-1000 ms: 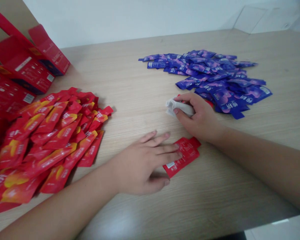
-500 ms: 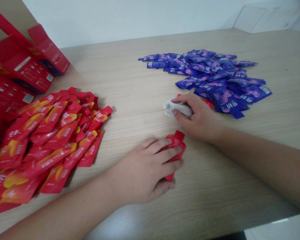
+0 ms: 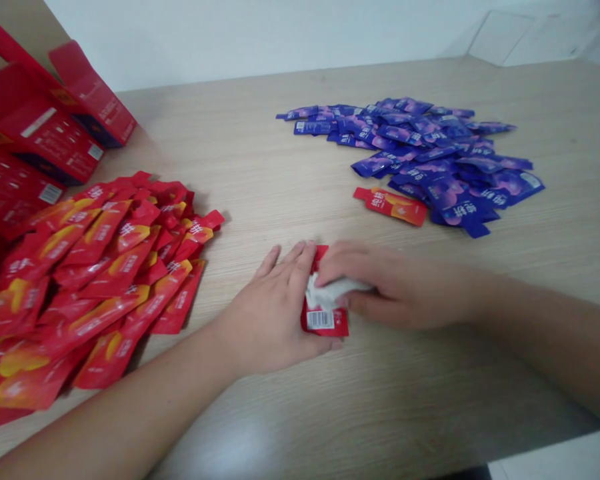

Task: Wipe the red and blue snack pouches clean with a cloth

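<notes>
A red pouch [image 3: 341,327] lies on the table with its barcode side up. My left hand [image 3: 273,317] holds it down, fingers along its left edge and thumb at the bottom end. Pinched in my right hand [image 3: 385,283] is a crumpled white cloth [image 3: 343,288], which touches the middle of the same pouch. The right hand is smeared by motion, and both hands and the cloth hide parts of the pouch. Farther back, a single red pouch [image 3: 397,205] lies front side up, beside a pile of purple pouches [image 3: 420,140].
A big heap of red pouches [image 3: 115,267] covers the left of the wooden table [image 3: 250,160]. Behind it stand several open red boxes [image 3: 45,127]. A white wall [image 3: 280,40] borders the table's far edge; the near edge shows at the lower right.
My right hand has moved left and nearer with the cloth, onto the held pouch, uncovering the single red pouch behind. My left hand and its pouch have shifted slightly left.
</notes>
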The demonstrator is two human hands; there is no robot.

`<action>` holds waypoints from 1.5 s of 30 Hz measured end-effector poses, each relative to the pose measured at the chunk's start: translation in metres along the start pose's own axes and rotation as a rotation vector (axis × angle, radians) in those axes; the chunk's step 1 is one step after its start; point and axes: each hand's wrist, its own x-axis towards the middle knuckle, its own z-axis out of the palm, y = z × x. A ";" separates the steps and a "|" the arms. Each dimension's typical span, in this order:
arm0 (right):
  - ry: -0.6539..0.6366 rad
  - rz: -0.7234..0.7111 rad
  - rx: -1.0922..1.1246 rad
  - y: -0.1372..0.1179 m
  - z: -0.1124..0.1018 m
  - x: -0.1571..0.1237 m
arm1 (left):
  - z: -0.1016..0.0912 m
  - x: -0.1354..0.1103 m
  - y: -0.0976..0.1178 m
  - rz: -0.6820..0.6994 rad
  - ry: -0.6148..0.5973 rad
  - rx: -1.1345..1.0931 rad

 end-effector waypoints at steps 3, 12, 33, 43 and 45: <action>-0.128 -0.006 -0.061 -0.009 0.012 0.003 | -0.001 0.001 0.002 -0.011 0.010 -0.008; -0.043 0.059 -0.253 0.004 0.019 0.014 | -0.006 0.003 -0.001 -0.011 -0.017 -0.017; 0.269 0.202 -0.169 0.019 0.012 0.004 | -0.007 0.002 0.001 -0.018 -0.011 0.024; -0.021 0.085 -0.129 0.002 0.023 0.015 | -0.007 0.003 0.002 -0.025 -0.010 0.007; 0.001 0.087 -0.205 0.007 0.023 0.016 | -0.008 0.003 0.001 -0.033 -0.018 0.012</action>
